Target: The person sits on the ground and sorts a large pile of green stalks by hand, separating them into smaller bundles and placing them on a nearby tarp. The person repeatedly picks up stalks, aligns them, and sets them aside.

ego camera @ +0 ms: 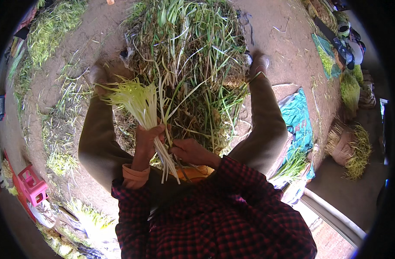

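My left hand (148, 140) is closed around a bunch of blanched leafy shoots (145, 108), with yellow-green tips fanned towards the upper left and white stems hanging below the fist. Just right of it, my right hand (191, 151) pinches the lower part of a single longer green shoot (166, 119), whose leaves spread upward. A thin brownish end trails below those fingers. Between my legs and beyond my hands lies a large heap of tangled green shoots (197, 48), mixed with brown, withered leaves. Something orange (197, 172) shows under my right wrist.
Loose leaves (65, 129) litter the dirt floor on the left, near a pink plastic stool (32, 186). On the right lie a teal woven sack (296, 119), green shoots (291, 166) and a tied bundle of yellowish shoots (349, 149). More bundles (350, 89) stand farther back.
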